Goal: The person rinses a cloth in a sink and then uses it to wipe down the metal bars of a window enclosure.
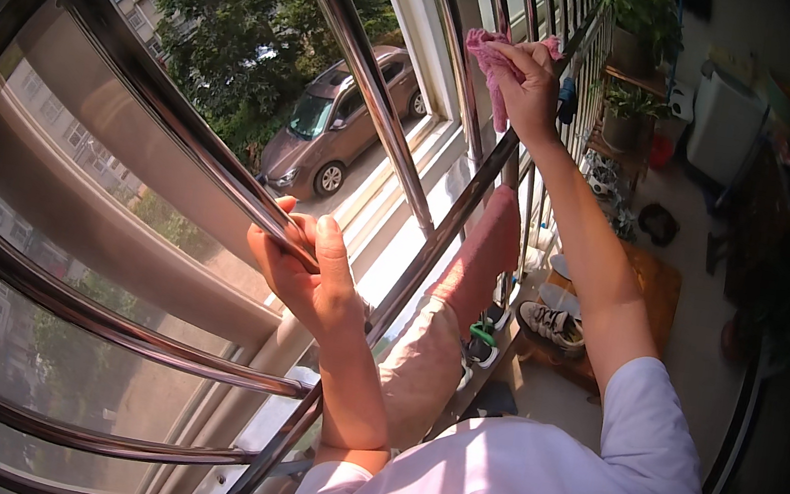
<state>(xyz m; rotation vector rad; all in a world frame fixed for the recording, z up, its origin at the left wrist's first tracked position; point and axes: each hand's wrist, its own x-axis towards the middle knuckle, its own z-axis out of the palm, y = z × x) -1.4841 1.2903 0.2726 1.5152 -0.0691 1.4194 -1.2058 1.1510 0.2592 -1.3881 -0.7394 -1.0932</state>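
Observation:
My left hand (309, 265) is wrapped around an upright bar (191, 135) of a shiny metal window guard, its thumb resting along the outer side. Up and to the right, my right hand (531, 88) grips a bunched pink cloth (493, 60). The cloth lies against the upright bars just above the guard's dark flat crossbar (443, 231), and one end of it hangs down. Part of the cloth is hidden behind my fingers.
Below are a foot in a pink sock (481, 252), a wooden stool (655, 283), and shoes (552, 326) beside the guard. Potted plants (642, 24) stand on a wooden rack at the upper right, near a white bin-like container (727, 119). A parked car (345, 119) shows outside the window.

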